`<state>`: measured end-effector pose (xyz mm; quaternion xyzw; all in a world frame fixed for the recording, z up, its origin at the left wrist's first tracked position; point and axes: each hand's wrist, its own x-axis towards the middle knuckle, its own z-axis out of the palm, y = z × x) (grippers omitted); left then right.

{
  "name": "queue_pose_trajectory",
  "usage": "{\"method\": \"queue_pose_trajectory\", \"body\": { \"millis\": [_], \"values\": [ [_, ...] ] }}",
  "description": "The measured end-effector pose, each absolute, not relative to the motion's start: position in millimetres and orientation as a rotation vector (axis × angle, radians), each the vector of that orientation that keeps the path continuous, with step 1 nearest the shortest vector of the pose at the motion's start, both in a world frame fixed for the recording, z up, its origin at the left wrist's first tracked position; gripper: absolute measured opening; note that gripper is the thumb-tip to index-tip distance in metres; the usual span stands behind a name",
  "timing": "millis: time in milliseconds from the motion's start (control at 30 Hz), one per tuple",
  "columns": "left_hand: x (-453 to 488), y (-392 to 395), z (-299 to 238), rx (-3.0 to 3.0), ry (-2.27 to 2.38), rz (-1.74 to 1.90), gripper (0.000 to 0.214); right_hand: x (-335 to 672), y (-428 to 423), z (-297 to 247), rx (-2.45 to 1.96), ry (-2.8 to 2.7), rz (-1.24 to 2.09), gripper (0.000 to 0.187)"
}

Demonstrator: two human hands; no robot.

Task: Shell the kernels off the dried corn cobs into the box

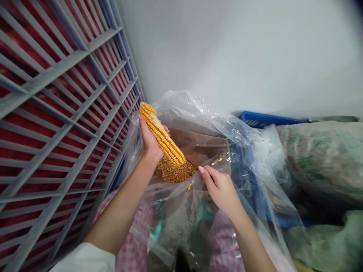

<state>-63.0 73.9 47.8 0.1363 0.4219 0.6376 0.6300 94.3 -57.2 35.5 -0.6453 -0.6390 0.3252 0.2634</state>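
My left hand (151, 139) is wrapped around a yellow ear of corn (164, 141), which slants from upper left down to the right. A pale patch shows near its upper end, where kernels are gone. In my right hand (219, 187) is a thin dark tool (191, 163), pinched between thumb and fingers. Its tip reaches the lower end of the ear; what kind of tool it is I cannot make out. Beneath the ear lies a pile of small golden-brown grains (176, 174) inside a large clear plastic bag (195, 107). A few loose kernels (189, 186) lie on the plastic.
A tall grey slatted crate (96, 90) with red contents rises close on the left. Brown cardboard (210, 145) shows beneath the plastic. To the right are a blue basket (269, 120) and a stuffed sack (326, 158). A pale wall (241, 56) stands behind.
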Motion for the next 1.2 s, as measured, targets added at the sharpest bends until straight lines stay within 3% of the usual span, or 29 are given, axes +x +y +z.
{"method": "queue_pose_trajectory", "body": {
  "millis": [500,1200],
  "values": [
    [-44,60,47,0.541,0.906,1.388,0.061,75,-50,24,-1.909,-1.871,0.885,0.039],
    [-62,72,26,0.139,0.871,1.268,0.063,71,-63,20,-1.888,-1.862,0.667,0.039]
  ]
}}
